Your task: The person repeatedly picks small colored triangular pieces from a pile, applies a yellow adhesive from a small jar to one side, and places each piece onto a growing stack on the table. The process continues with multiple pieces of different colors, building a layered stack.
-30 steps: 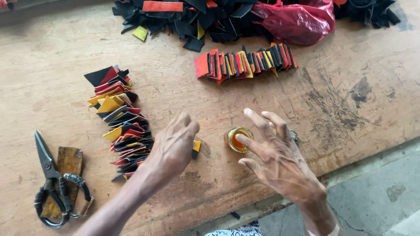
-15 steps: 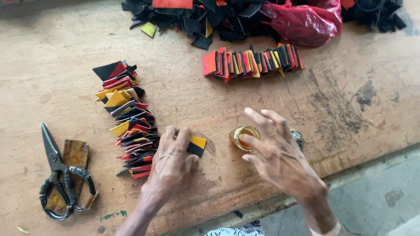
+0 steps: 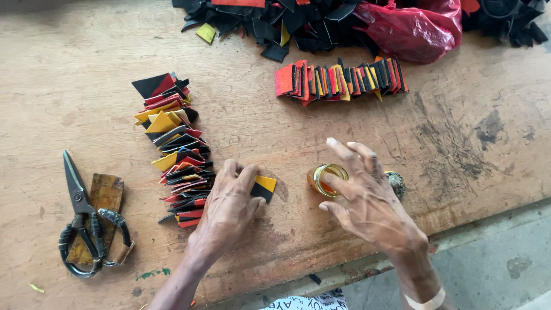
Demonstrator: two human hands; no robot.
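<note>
While the left hand (image 3: 229, 209) is pressed flat, palm down, on a small yellow-and-black piece (image 3: 264, 188) at centre frame, the right hand (image 3: 367, 198) is seen open with fingers spread, fingertips touching a small glass jar (image 3: 328, 178) of orange liquid. A fanned column of red, yellow and black pieces (image 3: 175, 149) is noted just left of the left hand. Scissors (image 3: 83, 221) lie at lower left of the wooden desk (image 3: 69, 86). A second row of pieces (image 3: 338, 79) sits upper centre.
</note>
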